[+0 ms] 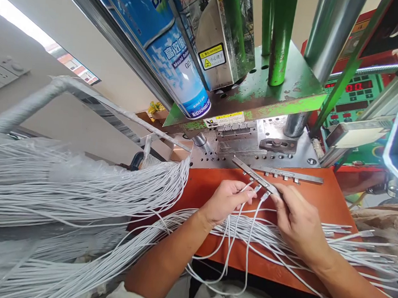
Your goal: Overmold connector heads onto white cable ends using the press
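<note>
My right hand point(299, 222) grips the near end of a narrow metal mold bar point(253, 173), which slants up and to the left. White cables hang from its lower edge, each with a metal-tipped connector point(265, 197) seated along it. My left hand point(227, 201) is closed, pinching a white cable point(240, 211) by its connector end just below the bar. A second metal bar point(299, 176) with small tabs lies on the orange work surface, behind my right hand. Below both hands a thick bundle of white cables point(247, 232) crosses the surface, connectors pointing right.
A green press point(284, 100) stands ahead, with a steel bed plate point(201, 160) under it. A blue spray can point(186, 80) is in front of it. Many white cables point(80, 195) hang over a wrapped rack point(25, 103) at left. A control panel point(356, 96) glows at right.
</note>
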### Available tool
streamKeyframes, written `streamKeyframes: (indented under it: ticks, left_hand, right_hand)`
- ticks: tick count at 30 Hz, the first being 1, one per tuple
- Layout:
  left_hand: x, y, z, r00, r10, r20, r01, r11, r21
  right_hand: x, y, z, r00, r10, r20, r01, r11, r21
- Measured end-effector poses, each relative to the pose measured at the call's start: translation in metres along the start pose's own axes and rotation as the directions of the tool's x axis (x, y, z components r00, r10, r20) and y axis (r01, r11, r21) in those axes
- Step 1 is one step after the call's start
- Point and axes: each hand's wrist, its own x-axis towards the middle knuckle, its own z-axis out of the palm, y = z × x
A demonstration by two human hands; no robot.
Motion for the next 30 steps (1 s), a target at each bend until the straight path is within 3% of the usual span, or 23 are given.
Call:
streamKeyframes:
  ticks: [11,18,21,30]
  left_hand:
    - [0.005,0.002,0.002,0.993,-0.117,-0.011,0.115,0.988,-0.105]
    - [0.004,-0.009,-0.018,0.998,0.037,0.043,-0.036,0.999,-0.011]
    - [0.006,-0.016,-0.027,0.995,0.104,-0.005,-0.104,0.995,-0.002]
    - [0.013,-0.021,-0.015,0.976,0.122,-0.182,-0.144,0.983,-0.114]
  right_hand:
    - [-0.002,0.000,0.001,0.991,-0.133,0.008,0.133,0.983,-0.129]
    - [-0.002,0.001,-0.001,1.000,0.000,0.013,0.000,0.999,-0.039]
    - [-0.002,0.002,-0.001,0.999,-0.003,0.037,0.004,0.999,-0.032]
    - [-0.002,0.003,-0.001,0.997,-0.032,0.067,0.034,0.999,-0.025]
